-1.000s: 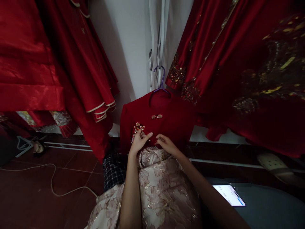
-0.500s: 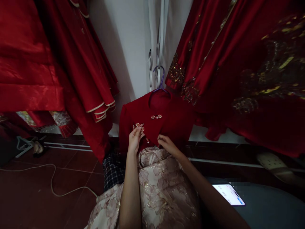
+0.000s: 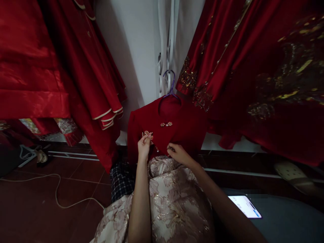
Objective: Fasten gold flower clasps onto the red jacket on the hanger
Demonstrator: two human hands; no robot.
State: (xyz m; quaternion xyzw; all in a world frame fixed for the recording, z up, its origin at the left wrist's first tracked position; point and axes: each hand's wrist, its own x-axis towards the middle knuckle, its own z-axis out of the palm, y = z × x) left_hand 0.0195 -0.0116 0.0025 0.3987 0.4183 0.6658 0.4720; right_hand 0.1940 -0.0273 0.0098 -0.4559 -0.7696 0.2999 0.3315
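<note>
A small red garment [image 3: 184,130] hangs on a purple hanger [image 3: 170,86] in front of me, with a pearl clasp [image 3: 166,124] at its collar. My left hand [image 3: 143,147] pinches a second beaded clasp [image 3: 147,134] on the garment's chest. My right hand [image 3: 178,153] grips the red cloth lower down, fingers closed on it. A pale floral brocade fabric [image 3: 169,202] lies under both forearms.
Long red satin dresses [image 3: 76,67] hang at the left; red gowns with gold embroidery [image 3: 265,77] hang at the right. A lit phone [image 3: 245,206] lies on a grey surface at lower right. A white cable [image 3: 58,195] trails over the dark red tiled floor. A sandal [image 3: 291,173] sits by the wall.
My left hand slid up from the garment's lower front to the beaded clasp and closed on it. My right hand stayed in place on the cloth.
</note>
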